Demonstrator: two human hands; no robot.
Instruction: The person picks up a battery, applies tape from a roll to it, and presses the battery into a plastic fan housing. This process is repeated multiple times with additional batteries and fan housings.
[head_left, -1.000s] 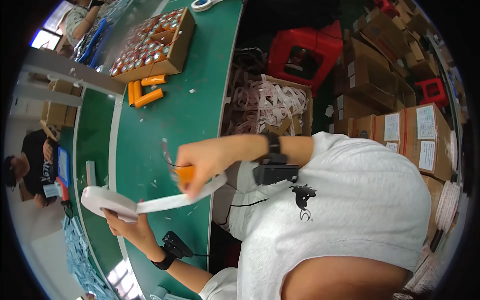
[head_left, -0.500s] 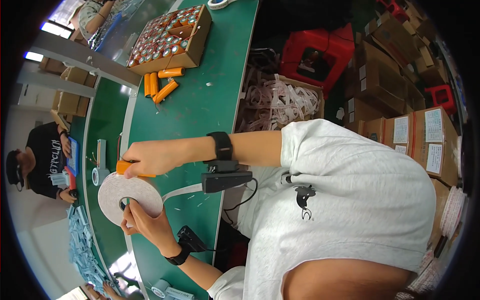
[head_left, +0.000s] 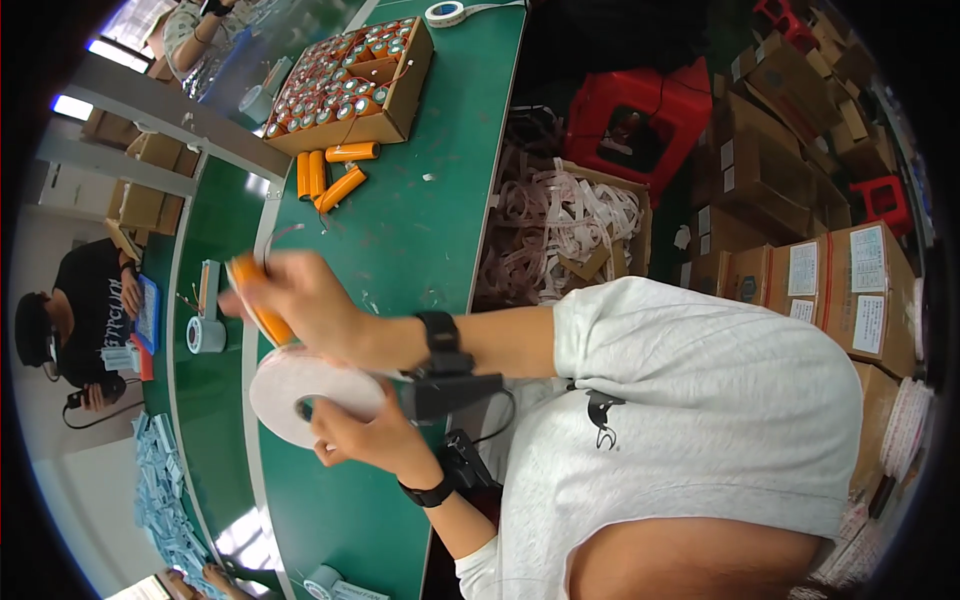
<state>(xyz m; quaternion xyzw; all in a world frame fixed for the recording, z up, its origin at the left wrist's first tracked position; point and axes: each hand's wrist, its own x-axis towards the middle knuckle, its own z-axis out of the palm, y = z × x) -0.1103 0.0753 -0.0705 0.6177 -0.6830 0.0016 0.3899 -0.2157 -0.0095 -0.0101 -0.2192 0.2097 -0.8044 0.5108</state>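
Head view: the left hand [head_left: 368, 437] grips the roll [head_left: 275, 400] by its core; just beside it, the right hand [head_left: 320, 310] clasps a cell [head_left: 272, 328], seemingly part-taped. Beyond that grip, four loose cells [head_left: 343, 189] look untaped, near a filled box [head_left: 408, 110].

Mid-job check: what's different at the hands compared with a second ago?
The right hand moved its orange battery cell away from the body, to beside the white tape roll. The left hand brought the roll closer to the body, its broad face now turned more toward the camera. Neither hand let go. The four loose cells still lie beside the cardboard box.
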